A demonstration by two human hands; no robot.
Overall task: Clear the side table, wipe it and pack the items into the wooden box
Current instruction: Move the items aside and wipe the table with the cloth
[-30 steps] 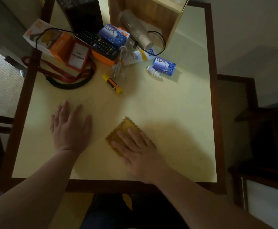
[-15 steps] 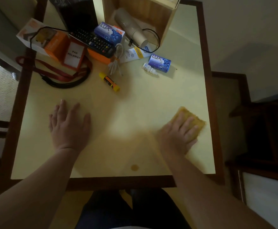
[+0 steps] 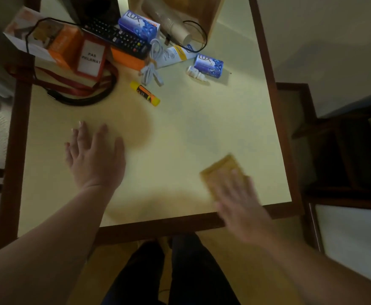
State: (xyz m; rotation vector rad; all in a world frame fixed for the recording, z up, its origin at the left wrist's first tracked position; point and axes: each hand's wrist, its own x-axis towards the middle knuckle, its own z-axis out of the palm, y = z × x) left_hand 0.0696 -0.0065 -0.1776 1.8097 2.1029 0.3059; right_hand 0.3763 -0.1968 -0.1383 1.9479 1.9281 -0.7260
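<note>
Yellow cloth (image 3: 222, 172) now back near-right under flat right hand (image 3: 235, 194); left hand (image 3: 94, 155) splayed, empty; wiping ongoing.

Blurred right hand (image 3: 238, 202); cropped wooden box (image 3: 211, 14)

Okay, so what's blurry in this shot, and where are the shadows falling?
Head view: the right hand and yellow cloth under it are smeared by motion blur; the left hand and glue stick look sharper. Soft shadows fall on the table beside the left hand and along its near edge.
</note>
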